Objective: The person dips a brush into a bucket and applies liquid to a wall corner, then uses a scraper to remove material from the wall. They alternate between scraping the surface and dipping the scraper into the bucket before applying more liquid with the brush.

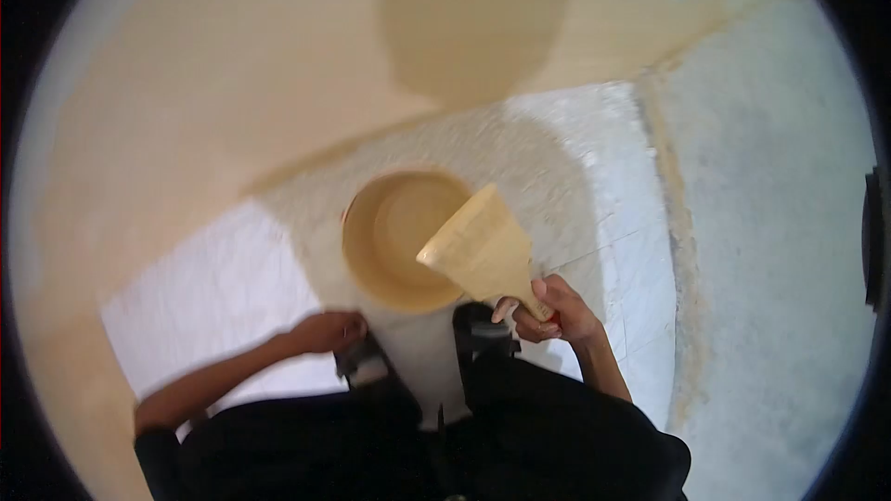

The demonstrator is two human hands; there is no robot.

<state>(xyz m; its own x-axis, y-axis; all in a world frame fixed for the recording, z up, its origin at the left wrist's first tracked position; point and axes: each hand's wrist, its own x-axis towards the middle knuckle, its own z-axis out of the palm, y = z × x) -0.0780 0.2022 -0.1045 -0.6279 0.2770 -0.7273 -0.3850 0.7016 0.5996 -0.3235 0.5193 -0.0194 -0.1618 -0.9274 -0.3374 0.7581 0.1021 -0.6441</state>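
Note:
My right hand (560, 309) is closed around the handle of a wide flat paintbrush (483, 246). The brush is coated in tan paint, and its broad end tilts up to the left, over the right side of the rim of a round bucket (357, 264). Tan liquid or coating shows inside the bucket, which stands on the floor in front of my feet. Just below and left of it hangs my left hand (329, 329), fingers curled in, with nothing seen in them and apart from the bucket.
A tan painted surface (213, 111) fills the upper left, with a dark round shadow on it. White sheets (209, 301) lie on both sides of the bucket. Grey concrete floor (770, 223) runs along the right. My shoes (487, 329) stand close below the bucket.

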